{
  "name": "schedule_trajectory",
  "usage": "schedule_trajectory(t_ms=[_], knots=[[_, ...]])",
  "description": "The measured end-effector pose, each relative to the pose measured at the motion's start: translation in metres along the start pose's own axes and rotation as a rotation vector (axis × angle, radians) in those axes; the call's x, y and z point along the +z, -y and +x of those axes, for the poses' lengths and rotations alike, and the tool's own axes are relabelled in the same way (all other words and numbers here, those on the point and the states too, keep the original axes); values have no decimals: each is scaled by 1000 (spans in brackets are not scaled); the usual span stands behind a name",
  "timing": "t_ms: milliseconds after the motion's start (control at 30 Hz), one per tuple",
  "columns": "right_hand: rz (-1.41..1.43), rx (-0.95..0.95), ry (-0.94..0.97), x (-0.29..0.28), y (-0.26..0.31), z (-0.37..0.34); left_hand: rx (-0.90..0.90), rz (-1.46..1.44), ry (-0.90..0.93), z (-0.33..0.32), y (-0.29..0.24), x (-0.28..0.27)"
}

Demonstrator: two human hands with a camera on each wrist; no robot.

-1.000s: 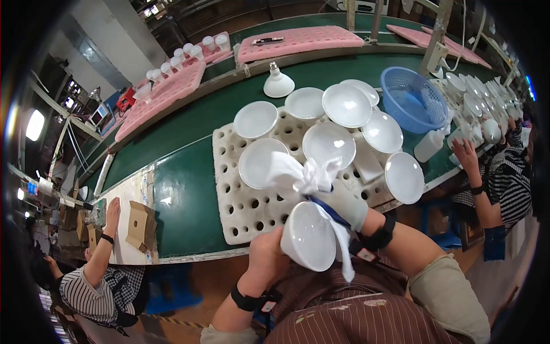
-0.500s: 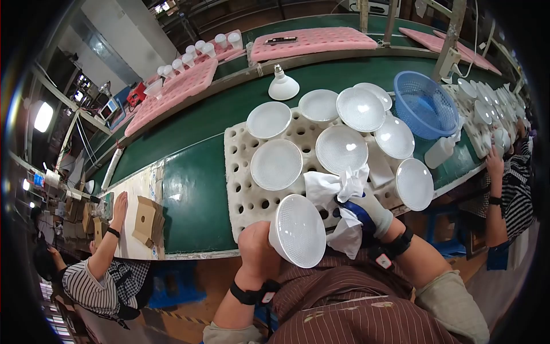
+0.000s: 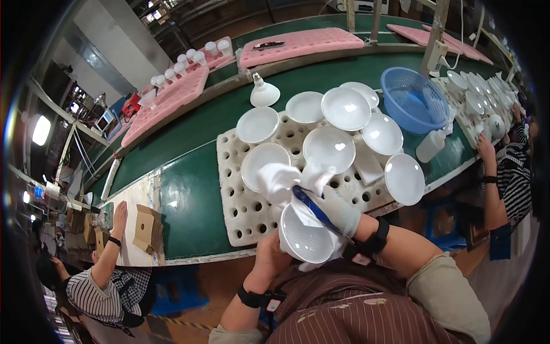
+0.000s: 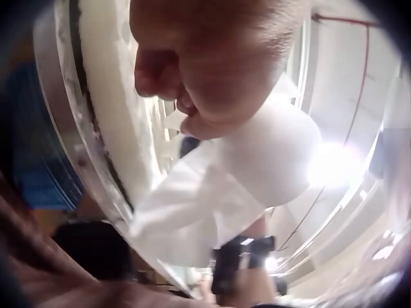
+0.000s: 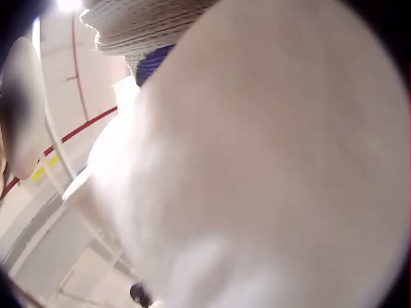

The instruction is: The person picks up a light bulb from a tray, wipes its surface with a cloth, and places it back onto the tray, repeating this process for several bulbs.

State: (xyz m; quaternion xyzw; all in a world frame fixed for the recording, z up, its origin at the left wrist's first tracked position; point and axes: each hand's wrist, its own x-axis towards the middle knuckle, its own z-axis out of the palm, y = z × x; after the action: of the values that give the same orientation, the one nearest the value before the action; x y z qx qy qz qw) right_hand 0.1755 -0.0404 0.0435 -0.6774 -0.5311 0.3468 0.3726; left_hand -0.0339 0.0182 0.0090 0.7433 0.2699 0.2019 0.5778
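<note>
My bare left hand (image 3: 269,255) grips a white reflector lamp (image 3: 303,243) from behind, its wide ribbed face turned up. In the left wrist view, the curled fingers (image 4: 218,83) are at the lamp's back. My right hand (image 3: 339,213), in a pale knit glove, clutches a bunched white cloth (image 3: 279,179) along with a dark blue strip-like thing (image 3: 314,206). The cloth overlaps the upper edge of the lamp's face. A large blur of white cloth (image 5: 257,160) fills most of the right wrist view, hiding the fingertips.
Beyond my hands, a white foam tray (image 3: 235,200) with holes bears several reflector lamps (image 3: 329,149). One lamp (image 3: 264,95) stands screw base up behind it. To the right are a blue basket (image 3: 389,106) and a white bottle (image 3: 431,146). People sit on both sides.
The cloth swung right, off the lamp's face, half a second ago, and is now back left across its upper edge. The left hand keeps its grip; the lamp's tilt has shifted slightly.
</note>
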Motion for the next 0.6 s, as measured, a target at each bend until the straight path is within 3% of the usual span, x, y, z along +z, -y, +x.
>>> schedule_trajectory(t_ms=[33, 100, 133, 167, 267, 300, 367, 400, 433, 500, 533, 567, 600], knots=[[466, 190, -82, 2, 0, 7, 12, 4, -12, 3, -5, 2], [501, 129, -116, -7, -1, 3, 226, -205, -157, 7, -13, 12], [-74, -136, -142, -5, -42, 4, 48, -386, -121, 7, -25, 13], [-1, -235, -141, -19, -25, -9, -135, -570, -116, 8, -37, 13], [108, -401, -83, -18, -10, -32, -212, -856, -56, 13, -18, 21], [135, -406, -71, -8, -12, -35, -323, -798, -129, 18, -33, 33], [184, -347, -69, 2, -6, -34, 93, -468, -2, 11, -11, 44], [205, -308, -59, -1, 4, -33, -24, -656, 10, 12, -8, 53], [225, -268, -49, -4, 14, -32, -22, -659, 14, 14, -14, 53], [-504, -346, -169, -8, 17, -33, -203, -650, 167, 16, -22, 46], [-509, -484, -225, -3, -11, -36, -145, -500, 250, 14, -26, 39], [-510, -481, -223, -9, -16, -42, -147, -503, 251, 10, -31, 29], [-388, -425, -176, -14, -18, -46, -240, -281, 233, 4, -37, 16]])
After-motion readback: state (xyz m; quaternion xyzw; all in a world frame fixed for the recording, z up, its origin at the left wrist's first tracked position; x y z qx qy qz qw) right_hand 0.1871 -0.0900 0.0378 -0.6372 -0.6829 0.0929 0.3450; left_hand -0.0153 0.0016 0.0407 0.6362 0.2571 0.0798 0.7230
